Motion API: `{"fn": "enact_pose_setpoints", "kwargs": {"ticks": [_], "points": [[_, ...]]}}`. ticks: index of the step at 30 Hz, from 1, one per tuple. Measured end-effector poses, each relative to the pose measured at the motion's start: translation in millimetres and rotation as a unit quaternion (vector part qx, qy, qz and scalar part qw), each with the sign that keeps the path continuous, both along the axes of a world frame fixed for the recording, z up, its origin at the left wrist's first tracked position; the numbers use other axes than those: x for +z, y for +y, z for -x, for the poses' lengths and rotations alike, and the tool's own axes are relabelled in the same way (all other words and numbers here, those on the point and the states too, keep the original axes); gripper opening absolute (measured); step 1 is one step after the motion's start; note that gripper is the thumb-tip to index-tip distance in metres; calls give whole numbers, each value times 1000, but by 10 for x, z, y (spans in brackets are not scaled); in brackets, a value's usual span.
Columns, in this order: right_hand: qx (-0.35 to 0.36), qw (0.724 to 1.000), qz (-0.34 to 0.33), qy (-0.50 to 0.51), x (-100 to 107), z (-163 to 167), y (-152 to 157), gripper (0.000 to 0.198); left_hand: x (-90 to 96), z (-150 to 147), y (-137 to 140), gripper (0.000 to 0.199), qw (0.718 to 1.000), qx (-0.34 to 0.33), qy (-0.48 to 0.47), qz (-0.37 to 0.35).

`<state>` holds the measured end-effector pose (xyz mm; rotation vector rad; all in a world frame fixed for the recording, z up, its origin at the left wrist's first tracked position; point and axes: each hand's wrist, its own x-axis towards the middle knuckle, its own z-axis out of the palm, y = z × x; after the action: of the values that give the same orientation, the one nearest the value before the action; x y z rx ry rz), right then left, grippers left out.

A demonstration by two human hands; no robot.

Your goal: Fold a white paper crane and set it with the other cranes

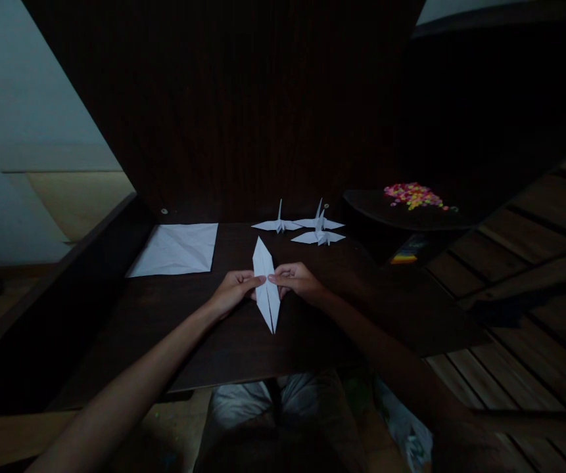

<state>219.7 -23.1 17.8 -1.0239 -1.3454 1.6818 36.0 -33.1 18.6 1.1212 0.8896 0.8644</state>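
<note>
A long diamond of folded white origami paper (263, 257) is held above the dark desk, with a slit running down its lower half. My left hand (236, 289) pinches its left edge, thumb on top and fingers curled beneath. On the opposite edge, my right hand (296, 281) pinches it the same way, the two thumb tips nearly meeting at the middle. Just beyond stand finished paper cranes, one on the left (279, 226) and others close together on the right (319, 236), wings spread. The fingers under the paper are partly hidden.
A creased white paper sheet (177, 249) lies flat at the desk's left. A heap of small colourful pieces (415, 195) sits on a rounded side shelf (386, 213) at the right. The dark desk (204, 358) has a raised left side panel (31, 328) and a tall back board (243, 112).
</note>
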Motion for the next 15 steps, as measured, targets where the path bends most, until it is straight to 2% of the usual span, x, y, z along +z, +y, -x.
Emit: {"fn": "enact_pose_setpoints", "kwargs": {"ticks": [10,15], "points": [[10,1000,-2,-2,-16,-19,5,39,-33,2,8,30,999,-38,10,-13],[9,1000,-10,-19,-53,-14,16,43,-47,18,32,31,999,-18,22,-22]]}}
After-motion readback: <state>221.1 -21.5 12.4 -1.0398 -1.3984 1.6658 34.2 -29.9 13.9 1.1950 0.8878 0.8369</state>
